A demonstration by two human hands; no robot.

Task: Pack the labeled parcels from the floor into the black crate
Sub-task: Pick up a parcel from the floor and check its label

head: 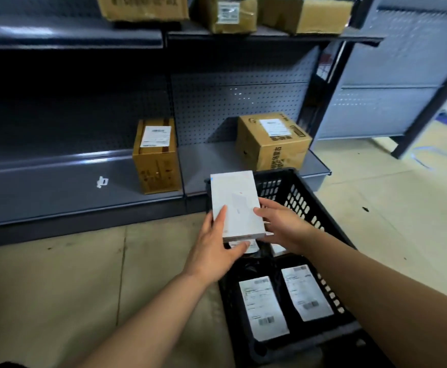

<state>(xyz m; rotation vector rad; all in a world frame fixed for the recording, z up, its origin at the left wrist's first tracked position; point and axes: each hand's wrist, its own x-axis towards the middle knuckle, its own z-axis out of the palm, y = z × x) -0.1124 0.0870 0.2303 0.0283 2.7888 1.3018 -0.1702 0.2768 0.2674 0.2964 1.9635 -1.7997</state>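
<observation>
Storeroom floor (84,274), pale tiles, grey shelf (57,187) behind.

- Our left hand (217,243) grips white box (235,205) at near corner, thumb on top, fingers under.
- Our right hand (283,227) grips its right edge, thumb on top.
- Box sticks out toward 12 o'clock from both hands, tilted, over black crate (310,208).
- We think box is light, stiff, smooth, maybe slippy. Best to hold long edges.
- At 5 o'clock, two labeled parcels (263,308) lie flat in crate. They look like soft black bags.
- Brown boxes (156,155) stand on shelf at 11 and 1 o'clock.
</observation>
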